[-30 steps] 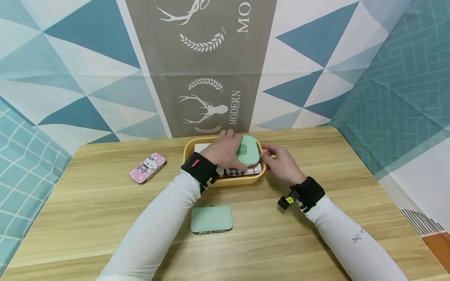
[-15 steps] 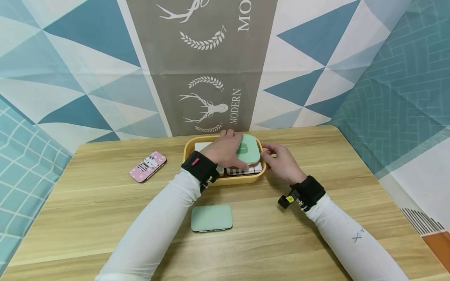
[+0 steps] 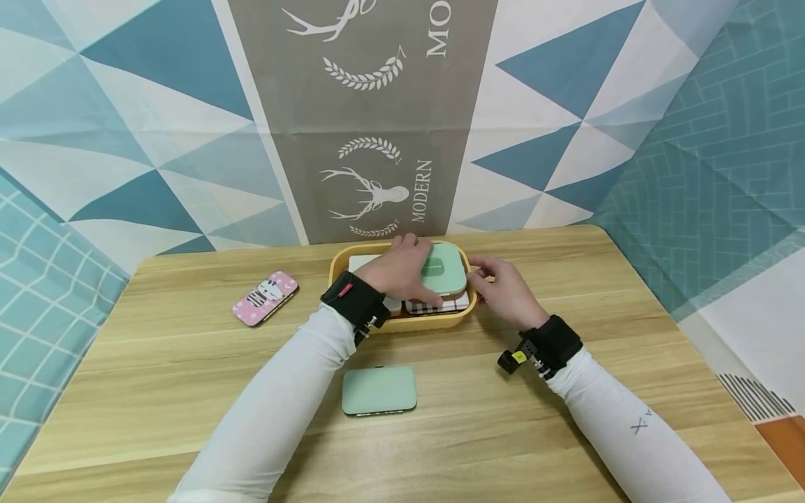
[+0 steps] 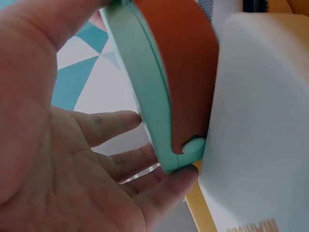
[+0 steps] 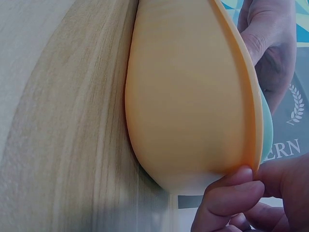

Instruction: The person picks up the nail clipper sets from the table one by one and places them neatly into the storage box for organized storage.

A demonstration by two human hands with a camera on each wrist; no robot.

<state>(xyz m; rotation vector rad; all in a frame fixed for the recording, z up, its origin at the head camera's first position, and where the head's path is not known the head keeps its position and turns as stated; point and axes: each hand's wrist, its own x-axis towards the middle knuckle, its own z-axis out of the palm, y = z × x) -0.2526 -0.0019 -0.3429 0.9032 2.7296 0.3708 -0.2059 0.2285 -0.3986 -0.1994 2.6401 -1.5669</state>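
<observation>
A mint-green box [image 3: 445,269] with rounded corners lies on top of other things at the right end of a yellow basket [image 3: 434,322]. My left hand [image 3: 400,269] grips this box from above, its thumb on the near side and its fingers toward the far side. A brown strap [image 4: 190,72] runs along the box in the left wrist view. My right hand [image 3: 505,290] pinches the basket's right rim between thumb and fingers. Beneath the box is a white item with dark checks [image 3: 454,303]. A smooth white object [image 4: 260,111] stands beside the box.
On the wooden table [image 3: 503,433], a flat green case [image 3: 379,390] lies in front of the basket. A pink case with a cartoon figure [image 3: 265,299] lies to the basket's left. A patterned cloth wall [image 3: 377,105] rises right behind the table.
The left hand and the mint-green box have shifted only very slightly. My right hand stays at the basket's rim, and the other things have not moved.
</observation>
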